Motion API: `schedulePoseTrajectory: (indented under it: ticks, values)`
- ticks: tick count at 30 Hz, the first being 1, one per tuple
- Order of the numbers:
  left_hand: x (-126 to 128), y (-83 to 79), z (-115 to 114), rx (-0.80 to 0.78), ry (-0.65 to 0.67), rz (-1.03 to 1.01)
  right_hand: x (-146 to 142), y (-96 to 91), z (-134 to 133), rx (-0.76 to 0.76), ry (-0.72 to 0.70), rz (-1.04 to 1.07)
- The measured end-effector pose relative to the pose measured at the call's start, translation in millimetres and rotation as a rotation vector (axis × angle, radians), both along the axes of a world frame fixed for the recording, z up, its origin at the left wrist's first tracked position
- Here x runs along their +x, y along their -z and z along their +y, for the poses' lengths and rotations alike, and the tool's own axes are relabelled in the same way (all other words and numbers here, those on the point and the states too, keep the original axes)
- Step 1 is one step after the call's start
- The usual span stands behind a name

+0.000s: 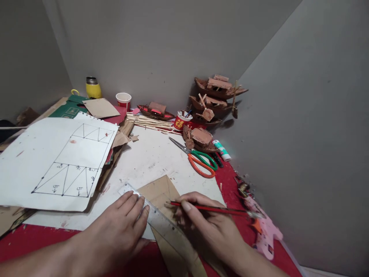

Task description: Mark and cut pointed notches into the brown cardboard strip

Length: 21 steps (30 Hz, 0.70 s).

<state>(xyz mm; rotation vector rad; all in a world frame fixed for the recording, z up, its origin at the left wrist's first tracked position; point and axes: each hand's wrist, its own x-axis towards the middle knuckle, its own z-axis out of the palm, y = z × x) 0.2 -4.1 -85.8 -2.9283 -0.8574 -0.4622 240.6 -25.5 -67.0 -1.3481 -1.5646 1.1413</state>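
My left hand (123, 219) lies over a clear ruler (164, 223), its fingers stretched out and pressing on the ruler's upper part. Under the ruler is a piece of brown cardboard (163, 186) with faint lines on it. A red and black pencil (219, 210) is pinched in my right hand (211, 223), its tip close to the cardboard, just right of the ruler. I cannot tell whether the tip touches. To the left, a white sheet with a drawn plan (75, 161) shows rectangles, diagonals and handwritten marks.
Scissors (198, 159) with green and orange handles lie ahead, near a glue stick (221, 150). Several brown model boats (219, 88) stand by the wall, with thin wooden sticks (152, 122), paper cups (123, 100) and a yellow bottle (93, 89). A pink glue gun (266, 231) lies right.
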Motion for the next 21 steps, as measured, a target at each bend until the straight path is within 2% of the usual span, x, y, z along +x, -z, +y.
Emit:
schedulePoseTrajectory:
  ticks: [3,5,8,11,13,16,21]
  values:
    - [-6,-8.9,4,-0.082,0.087,-0.062,9,9.3,-14,-0.075,0.111,0.103]
    - [-9,-13.2,8,-0.109,0.097,-0.087,14,16.4,-20,-0.056,0.149,0.056]
    - [-12,-16.1,15,-0.116,0.017,-0.047,18,25.3,-23,0.147,0.177,-0.160]
    - [-13,-18.4,17,-0.234,-0.065,-0.011,22,31.3,-19,0.398,0.138,-0.393]
    - [-13,-22.1,15,-0.321,-0.101,-0.016,24,33.9,-15,0.480,0.127,-0.500]
    - [-16,-31.4,8,-0.418,-0.140,-0.002,24,35.5,-10,0.510,0.169,-0.590]
    - [-25,-48.1,0,-0.540,-0.168,0.080,18,31.6,-15,0.450,0.174,-0.599]
